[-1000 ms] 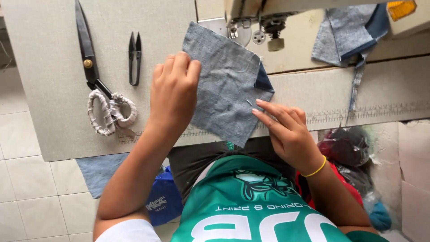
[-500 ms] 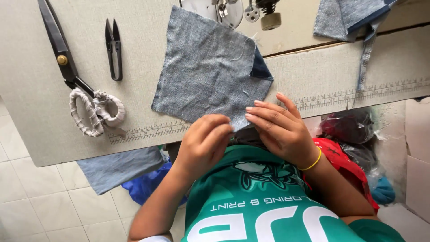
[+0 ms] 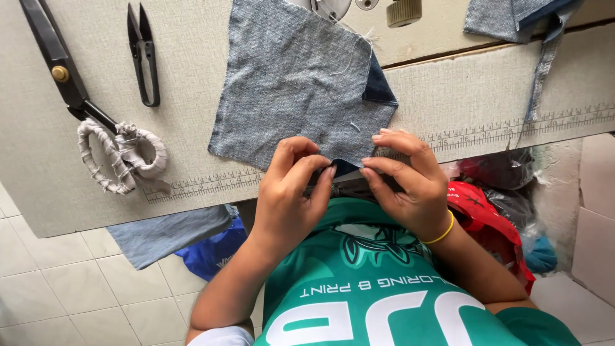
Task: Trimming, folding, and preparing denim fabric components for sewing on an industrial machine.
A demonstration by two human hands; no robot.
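1. Grey-blue denim fabric piece (image 3: 295, 83), roughly square, lying flat on the beige sewing table (image 3: 487, 96), its near corner hanging over the table's front edge just above the green shirt (image 3: 378, 282).
2. Darker blue underside (image 3: 379, 88) folded up at the piece's right corner; loose pale threads trailing near its top right edge.
3. Left hand (image 3: 291, 192) curled at the near corner, thumb and fingertips (image 3: 327, 174) pressed together on the hem of the cloth.
4. Right hand (image 3: 403, 186) just beside it, fingers (image 3: 378, 168) together and pinching the same edge, index finger laid along the cloth; thin yellow band (image 3: 442, 234) round that wrist.
5. Both hands nearly touching at the fingertips, over the table's edge.
6. Printed ruler strip (image 3: 205, 186) running along the front of the table, passing under the cloth.
7. Small black thread snips (image 3: 144, 54) to the left of the cloth, well apart from it, blades pointing away.
8. Large black tailor's shears (image 3: 57, 70) farther left, handles wrapped in pale cloth strips (image 3: 122, 157).
9. Metal parts of a sewing machine (image 3: 333, 8) at the top edge, just beyond the cloth.
10. More denim scraps (image 3: 512, 16) at top right, one strip hanging down.
11. Another grey-blue piece (image 3: 170, 234) hanging below the table at left; red and dark bags (image 3: 493, 218) on the right; white tiled floor (image 3: 64, 288) below.
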